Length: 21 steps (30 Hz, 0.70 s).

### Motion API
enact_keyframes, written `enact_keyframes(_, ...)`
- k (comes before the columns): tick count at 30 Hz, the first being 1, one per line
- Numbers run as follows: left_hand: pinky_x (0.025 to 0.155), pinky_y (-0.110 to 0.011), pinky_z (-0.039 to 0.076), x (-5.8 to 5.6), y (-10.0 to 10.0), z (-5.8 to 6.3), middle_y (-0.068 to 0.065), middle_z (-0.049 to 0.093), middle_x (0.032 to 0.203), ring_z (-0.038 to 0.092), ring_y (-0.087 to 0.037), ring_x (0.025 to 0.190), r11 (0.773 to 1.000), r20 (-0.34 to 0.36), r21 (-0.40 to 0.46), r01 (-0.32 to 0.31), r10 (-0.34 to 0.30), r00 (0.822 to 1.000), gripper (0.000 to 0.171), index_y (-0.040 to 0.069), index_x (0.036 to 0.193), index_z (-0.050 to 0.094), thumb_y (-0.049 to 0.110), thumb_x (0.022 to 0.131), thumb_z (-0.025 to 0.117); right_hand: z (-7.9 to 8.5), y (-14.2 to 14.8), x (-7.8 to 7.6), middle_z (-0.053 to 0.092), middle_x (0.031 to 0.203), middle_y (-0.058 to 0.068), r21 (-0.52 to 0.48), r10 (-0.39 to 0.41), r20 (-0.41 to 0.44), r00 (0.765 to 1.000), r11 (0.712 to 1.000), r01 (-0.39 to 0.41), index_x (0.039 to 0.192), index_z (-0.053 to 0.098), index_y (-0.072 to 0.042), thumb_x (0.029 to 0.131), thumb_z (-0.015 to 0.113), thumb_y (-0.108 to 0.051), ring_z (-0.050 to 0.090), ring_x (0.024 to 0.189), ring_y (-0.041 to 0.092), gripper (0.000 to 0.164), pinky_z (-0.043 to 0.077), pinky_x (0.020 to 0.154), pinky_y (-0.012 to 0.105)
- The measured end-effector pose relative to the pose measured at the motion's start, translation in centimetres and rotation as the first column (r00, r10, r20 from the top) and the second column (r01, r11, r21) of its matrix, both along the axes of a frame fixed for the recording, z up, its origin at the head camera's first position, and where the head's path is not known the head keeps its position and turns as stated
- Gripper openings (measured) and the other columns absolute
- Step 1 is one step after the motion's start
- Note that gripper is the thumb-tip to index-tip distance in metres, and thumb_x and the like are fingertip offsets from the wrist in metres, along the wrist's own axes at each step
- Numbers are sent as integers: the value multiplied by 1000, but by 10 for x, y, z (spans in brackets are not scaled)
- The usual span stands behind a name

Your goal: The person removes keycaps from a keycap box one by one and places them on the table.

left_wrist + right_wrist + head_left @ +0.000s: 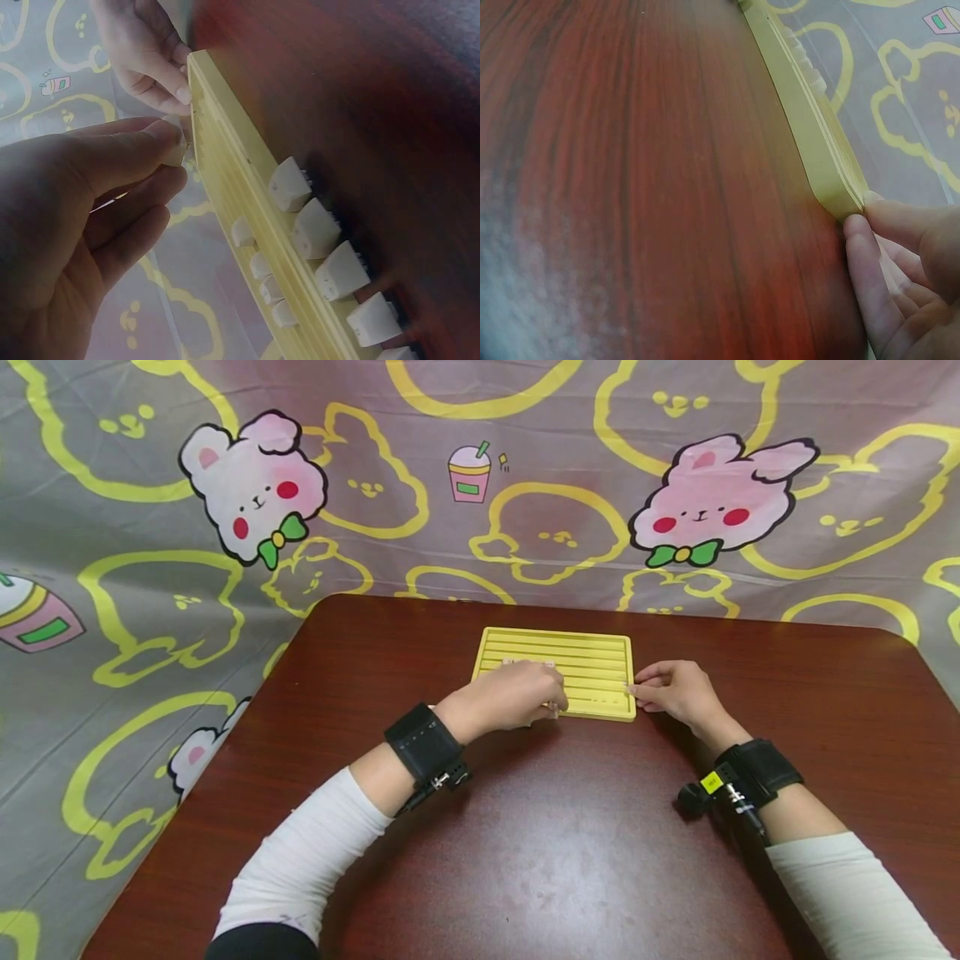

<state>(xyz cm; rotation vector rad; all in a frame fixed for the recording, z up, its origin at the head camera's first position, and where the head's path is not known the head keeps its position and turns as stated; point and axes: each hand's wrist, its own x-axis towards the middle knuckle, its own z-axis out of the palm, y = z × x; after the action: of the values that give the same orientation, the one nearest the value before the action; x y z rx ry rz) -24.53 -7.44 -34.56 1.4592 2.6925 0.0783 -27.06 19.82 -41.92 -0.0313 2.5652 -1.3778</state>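
A yellow ridged tray (592,647) lies on the table beneath the hands. My left hand (519,695) is over its front left part. In the left wrist view, thumb and fingertips pinch a small white keycap (175,146), partly hidden by the thumb. Several white keycaps (260,265) sit in the tray's grooves. More keycaps (343,271) stand in a row on the table along the tray's front edge, mostly hidden by the left hand in the head view. My right hand (678,693) pinches the tray's front right corner between thumb and finger.
The dark reddish-brown table (525,852) spreads out in front of the tray and to both sides. A grey curtain (555,460) with cartoon prints hangs behind the table and along its left side. Each wrist wears a black strap (425,743) with a small camera.
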Motion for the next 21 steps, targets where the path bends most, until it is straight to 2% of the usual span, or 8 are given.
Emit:
enact_keyframes(7, 83, -27, 52, 1, -4, -8, 3, 67, 93, 64, -12, 92, 1000, -26, 12, -8, 8, 1000, 9, 17, 97, 78, 17, 90, 73, 0, 1, -1, 74, 100, 21, -6, 0, 4, 1000, 1000, 0, 115, 63, 9, 90, 73, -19, 69, 71, 8, 38, 60, 66, 25)
enact_keyframes(13, 83, -23, 52, 1, -4, -10, 4, 67, 91, 64, -10, 91, 1000, -16, 27, -6, 6, 1000, 9, 17, 97, 79, 17, 89, 74, 0, 0, 0, 72, 103, 23, -7, 4, -2, 1000, 1000, -4, 116, 63, 9, 91, 72, -18, 68, 71, 7, 38, 60, 67, 24)
enact_keyframes(21, 77, -22, 51, 1, -6, -14, 2, 66, 87, 63, -9, 84, 999, -6, 31, 7, -7, 1000, 7, 15, 93, 79, 15, 90, 73, 0, 0, 0, 72, 100, 21, -9, 0, -2, 1000, 1000, 0, 115, 63, 9, 90, 73, -17, 68, 70, 8, 37, 60, 66, 24)
